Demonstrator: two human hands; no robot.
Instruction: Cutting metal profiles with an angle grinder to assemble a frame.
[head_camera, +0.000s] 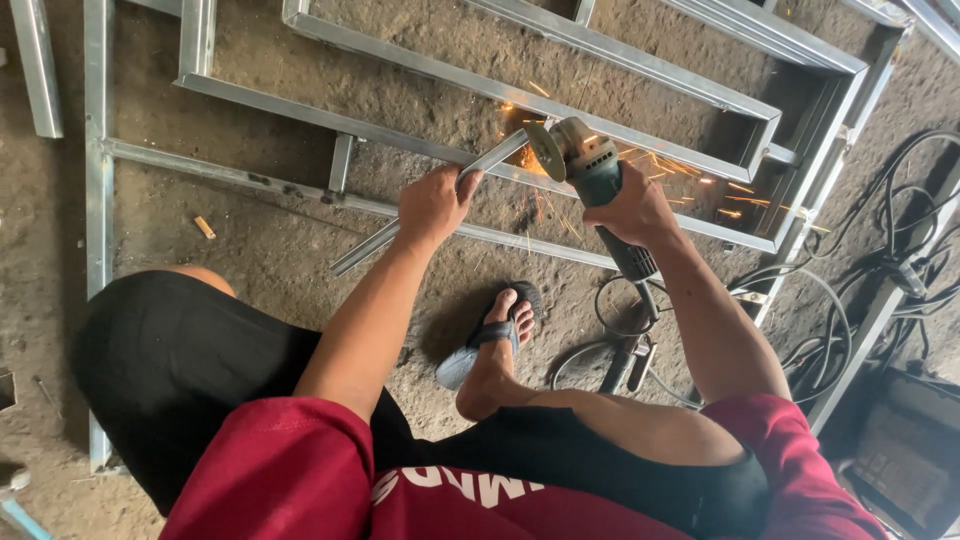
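A loose steel bar (430, 215) is gripped by the left hand (432, 205) at frame centre while its end is ground. The angle grinder (590, 170), clasped in the right hand (632, 208), throws sparks (690, 180); steady disc contact seems needed next.

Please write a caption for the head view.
Left hand steadies a metal bar while right hand grinds it with an angle grinder.

Both arms reach forward, left hand (432, 205) and right hand (628, 205) clenched in firm grips.
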